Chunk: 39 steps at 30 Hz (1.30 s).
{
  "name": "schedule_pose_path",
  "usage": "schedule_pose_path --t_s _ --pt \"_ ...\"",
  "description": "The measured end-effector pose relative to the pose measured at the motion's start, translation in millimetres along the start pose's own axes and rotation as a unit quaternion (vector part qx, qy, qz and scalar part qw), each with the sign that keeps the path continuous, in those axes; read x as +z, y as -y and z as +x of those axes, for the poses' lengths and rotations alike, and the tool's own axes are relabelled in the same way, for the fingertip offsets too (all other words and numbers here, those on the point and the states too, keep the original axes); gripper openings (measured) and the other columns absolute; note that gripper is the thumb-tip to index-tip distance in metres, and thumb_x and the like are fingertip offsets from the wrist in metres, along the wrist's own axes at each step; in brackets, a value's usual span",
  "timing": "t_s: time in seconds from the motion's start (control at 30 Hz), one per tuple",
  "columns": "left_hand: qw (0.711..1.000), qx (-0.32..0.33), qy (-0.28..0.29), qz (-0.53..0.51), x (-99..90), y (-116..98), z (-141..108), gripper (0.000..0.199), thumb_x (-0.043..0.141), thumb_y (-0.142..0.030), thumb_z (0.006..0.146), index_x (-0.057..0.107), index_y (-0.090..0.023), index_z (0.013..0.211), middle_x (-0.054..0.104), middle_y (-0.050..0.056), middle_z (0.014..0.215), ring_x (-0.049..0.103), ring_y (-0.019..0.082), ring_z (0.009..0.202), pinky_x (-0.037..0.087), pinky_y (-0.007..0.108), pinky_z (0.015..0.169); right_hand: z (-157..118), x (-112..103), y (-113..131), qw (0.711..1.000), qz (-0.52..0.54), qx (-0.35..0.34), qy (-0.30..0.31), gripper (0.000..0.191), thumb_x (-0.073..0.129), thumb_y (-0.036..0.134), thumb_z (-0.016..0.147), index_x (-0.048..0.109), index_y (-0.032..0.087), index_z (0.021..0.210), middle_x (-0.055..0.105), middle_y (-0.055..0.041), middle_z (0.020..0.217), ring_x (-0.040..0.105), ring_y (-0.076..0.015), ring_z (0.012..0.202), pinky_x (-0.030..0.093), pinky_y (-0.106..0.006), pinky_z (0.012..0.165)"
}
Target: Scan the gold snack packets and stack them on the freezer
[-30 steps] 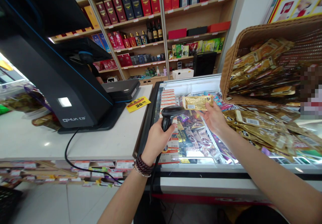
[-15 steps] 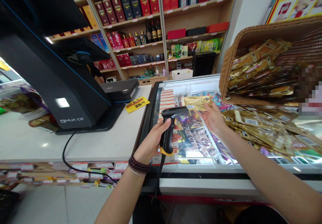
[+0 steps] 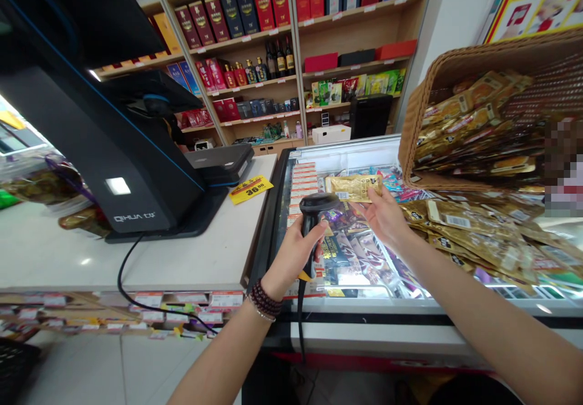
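Note:
My left hand (image 3: 291,253) grips a black handheld barcode scanner (image 3: 319,204), with its head raised and its coiled-free black cable hanging down. My right hand (image 3: 385,217) holds up a gold foil snack packet (image 3: 353,187) by its lower edge. The scanner head sits just left of the packet, a short gap apart. Both hands are above the glass-topped chest freezer (image 3: 346,162), which is filled with colourful packaged goods. Loose gold packets (image 3: 473,235) like the held one lie to the right of my right hand.
A tilted wicker basket (image 3: 419,144) full of gold packets stands at the right. On the white counter (image 3: 59,253) at the left are a black till terminal (image 3: 91,144) and a yellow price tag (image 3: 251,189). Shelves of boxed liquor and bottles (image 3: 232,28) fill the back.
My left hand has shifted the scanner slightly, its head now closer to the packet and the grip wrapped by my fingers. The packet has tilted a little in my right hand.

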<state>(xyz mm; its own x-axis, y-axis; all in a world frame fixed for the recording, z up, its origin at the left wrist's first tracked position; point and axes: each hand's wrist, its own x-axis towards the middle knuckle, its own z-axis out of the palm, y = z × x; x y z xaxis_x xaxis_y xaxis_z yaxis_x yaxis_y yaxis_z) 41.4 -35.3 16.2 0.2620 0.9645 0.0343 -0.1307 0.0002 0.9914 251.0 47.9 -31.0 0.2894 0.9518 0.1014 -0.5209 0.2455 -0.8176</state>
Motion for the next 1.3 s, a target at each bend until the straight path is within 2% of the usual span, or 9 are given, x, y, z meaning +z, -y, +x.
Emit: schedule_pose_path --t_s 0.17,0.37,0.67,0.9,1.07,1.17,1.23,1.3 --pt "0.999 0.004 -0.012 0.030 0.7 3 1 0.044 0.077 -0.057 0.082 0.054 -0.021 0.091 0.053 -0.008 0.067 0.047 0.007 0.046 0.038 0.023 0.046 -6 6 0 1.000 0.009 0.007 0.012 0.017 0.070 0.026 0.095 0.067 0.035 0.108 0.079 0.0055 0.116 0.079 -0.0152 0.104 0.064 -0.045 0.103" --pt "0.999 -0.030 0.000 0.039 -1.7 5 -1 0.044 0.076 -0.059 0.083 0.051 -0.023 0.090 0.054 -0.007 0.067 0.049 0.008 0.046 0.039 0.023 0.046 -8 7 -1 1.000 0.006 0.013 0.020 0.020 0.073 0.028 0.094 0.069 0.036 0.111 0.079 0.0049 0.119 0.078 -0.0159 0.107 0.065 -0.042 0.101" --pt "1.000 -0.007 -0.006 0.026 -0.2 2 -2 0.047 0.078 -0.058 0.080 0.052 -0.022 0.093 0.054 -0.008 0.066 0.048 0.007 0.045 0.038 0.021 0.044 -9 7 0 0.999 0.005 0.001 0.035 0.025 0.074 0.032 0.094 0.069 0.040 0.118 0.078 0.0060 0.122 0.078 -0.0170 0.110 0.064 -0.046 0.104" --pt "0.999 0.000 -0.015 0.029 -0.7 0 -5 0.048 0.078 -0.060 0.081 0.050 -0.022 0.092 0.056 -0.008 0.067 0.052 0.007 0.045 0.040 0.020 0.044 -10 7 1 1.000 0.006 0.004 0.022 0.020 0.065 0.026 0.099 0.068 0.036 0.115 0.076 0.0041 0.125 0.075 -0.0172 0.116 0.063 -0.047 0.106" --pt "0.999 0.009 -0.031 0.006 0.0 -2 -7 0.049 0.078 -0.061 0.082 0.050 -0.023 0.094 0.057 -0.008 0.067 0.052 0.008 0.046 0.042 0.020 0.044 -2 0 -12 0.998 -0.001 0.053 -0.028 0.013 0.060 0.019 0.097 0.064 0.028 0.105 0.077 -0.0022 0.112 0.075 -0.0188 0.108 0.065 -0.047 0.102" --pt "0.999 0.015 -0.049 -0.015 0.0 -4 -8 0.048 0.076 -0.060 0.083 0.050 -0.023 0.097 0.058 -0.008 0.069 0.051 0.007 0.046 0.043 0.020 0.045 14 15 -20 0.993 -0.009 0.102 -0.051 0.008 0.056 0.019 0.097 0.062 0.025 0.095 0.076 -0.0068 0.104 0.076 -0.0219 0.106 0.065 -0.047 0.102" --pt "0.998 0.022 -0.063 -0.020 -0.5 -5 -8 0.047 0.076 -0.061 0.084 0.050 -0.023 0.098 0.058 -0.008 0.068 0.050 0.007 0.046 0.044 0.019 0.045 29 37 -24 0.993 -0.013 0.118 -0.009 0.010 0.053 0.023 0.097 0.061 0.024 0.092 0.077 -0.0094 0.101 0.076 -0.0242 0.109 0.064 -0.047 0.103" --pt "0.996 0.029 -0.078 -0.016 -1.1 -5 -7 0.048 0.076 -0.061 0.083 0.050 -0.023 0.097 0.058 -0.008 0.068 0.049 0.007 0.046 0.043 0.019 0.044 42 61 -29 0.993 -0.054 0.088 0.065 0.013 0.053 0.029 0.096 0.063 0.023 0.092 0.077 -0.0114 0.098 0.076 -0.0275 0.109 0.063 -0.050 0.102"
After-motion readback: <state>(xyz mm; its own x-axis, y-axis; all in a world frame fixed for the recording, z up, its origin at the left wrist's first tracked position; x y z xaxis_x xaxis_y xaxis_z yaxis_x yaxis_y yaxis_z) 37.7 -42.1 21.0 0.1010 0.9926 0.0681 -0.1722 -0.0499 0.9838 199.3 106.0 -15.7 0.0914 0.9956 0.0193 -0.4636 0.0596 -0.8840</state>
